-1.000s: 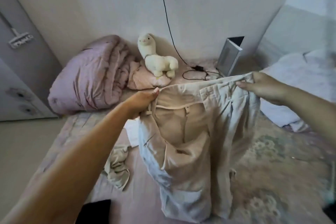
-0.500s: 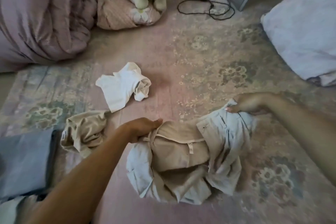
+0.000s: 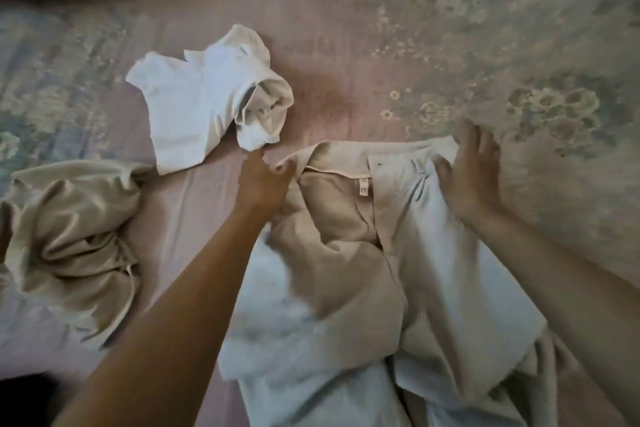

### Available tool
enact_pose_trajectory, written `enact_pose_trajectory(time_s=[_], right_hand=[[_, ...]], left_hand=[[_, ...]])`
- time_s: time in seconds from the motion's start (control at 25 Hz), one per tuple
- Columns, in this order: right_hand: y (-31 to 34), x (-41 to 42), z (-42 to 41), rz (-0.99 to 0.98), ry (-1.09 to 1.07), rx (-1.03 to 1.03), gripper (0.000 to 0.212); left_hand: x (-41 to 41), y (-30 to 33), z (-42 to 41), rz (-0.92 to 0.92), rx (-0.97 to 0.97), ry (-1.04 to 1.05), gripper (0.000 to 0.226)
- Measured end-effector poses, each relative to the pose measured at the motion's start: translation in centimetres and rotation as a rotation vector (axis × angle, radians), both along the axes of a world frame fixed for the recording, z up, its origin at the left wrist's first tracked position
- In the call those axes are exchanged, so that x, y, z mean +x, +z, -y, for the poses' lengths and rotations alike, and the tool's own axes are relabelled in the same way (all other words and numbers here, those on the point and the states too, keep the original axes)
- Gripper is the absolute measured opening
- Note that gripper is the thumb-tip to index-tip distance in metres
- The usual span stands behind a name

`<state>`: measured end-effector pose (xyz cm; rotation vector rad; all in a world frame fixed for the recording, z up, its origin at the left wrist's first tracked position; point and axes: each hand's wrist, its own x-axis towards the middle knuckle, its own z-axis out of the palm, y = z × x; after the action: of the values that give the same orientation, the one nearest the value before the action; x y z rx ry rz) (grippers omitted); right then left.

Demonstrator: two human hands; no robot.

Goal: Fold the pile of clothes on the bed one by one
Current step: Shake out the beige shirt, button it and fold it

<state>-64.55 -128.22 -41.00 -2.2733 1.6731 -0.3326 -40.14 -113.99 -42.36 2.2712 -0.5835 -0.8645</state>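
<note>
Bed, covered by a pink sheet with a pale floral print, fills the whole head view and carries every garment shown.

Trousers, beige and light in tone, lie on the sheet at lower centre to lower right. Their long axis runs from the far side toward the viewer: the waistband lies at the far end, and the legs trail toward the near edge of the view, where they pass out of sight. The waistband is open, showing the darker inner lining and a small label. The cloth is rumpled, not flat.

Beige garment, crumpled in a heap, lies at the left, well apart from the trousers.

White garment, loosely bunched with one rolled opening facing right, lies beyond the beige heap and just left of the trousers' waistband.

Left hand reaches in from the lower left and grips the left corner of the waistband, fingers curled into the cloth. One fingertip lies just beside the white garment's near edge; whether it touches cannot be told.

Right hand rests at the right end of the waistband, palm down, fingers straight and slightly spread, pointing away from the viewer. The hand is blurred, so the exact contact of each finger cannot be told.

No container appears in the view.
</note>
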Motion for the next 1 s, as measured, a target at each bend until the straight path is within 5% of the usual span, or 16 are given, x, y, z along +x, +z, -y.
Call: enact_pose_trajectory(time_s=[0.12,0.24,0.32,0.44,0.52,0.64,0.72,0.84,1.0], right_hand=[[-2.6,1.9,-6.7,0.204,0.274,-0.034,0.044],[-2.7,5.5,-11.2,0.361,0.441,0.102,0.032],[-2.1,7.9,-12.9,0.409,0.375,0.310,0.025],[-1.0,9.4,-15.6,0.376,0.275,0.538,0.027],[-0.1,9.2,-18.2,0.373,0.325,0.454,0.030],[0.9,8.8,-21.0,0.408,0.369,0.206,0.035],[1.6,8.4,-20.9,0.512,0.315,0.223,0.033],[2.8,7.5,-18.7,0.561,0.134,0.355,0.026],[4.1,7.4,-16.2,0.628,0.022,0.792,0.023]], left_hand=[[-3.3,-1.6,-5.6,0.097,0.151,0.017,0.071],[-4.3,-2.2,-8.0,0.116,0.113,0.105,0.035],[-4.0,-2.4,-8.6,-0.054,0.042,0.258,0.029],[-3.7,-0.8,-8.4,-0.627,-0.141,0.595,0.033],[-4.5,0.3,-8.4,-0.852,-0.159,0.663,0.047],[-5.5,0.9,-9.3,-0.984,-0.232,0.671,0.033],[-5.8,1.0,-10.1,-1.088,-0.311,0.650,0.038],[-6.3,1.3,-10.7,-1.212,-0.375,0.606,0.064],[-6.3,1.2,-11.1,-1.256,-0.465,0.572,0.064]])
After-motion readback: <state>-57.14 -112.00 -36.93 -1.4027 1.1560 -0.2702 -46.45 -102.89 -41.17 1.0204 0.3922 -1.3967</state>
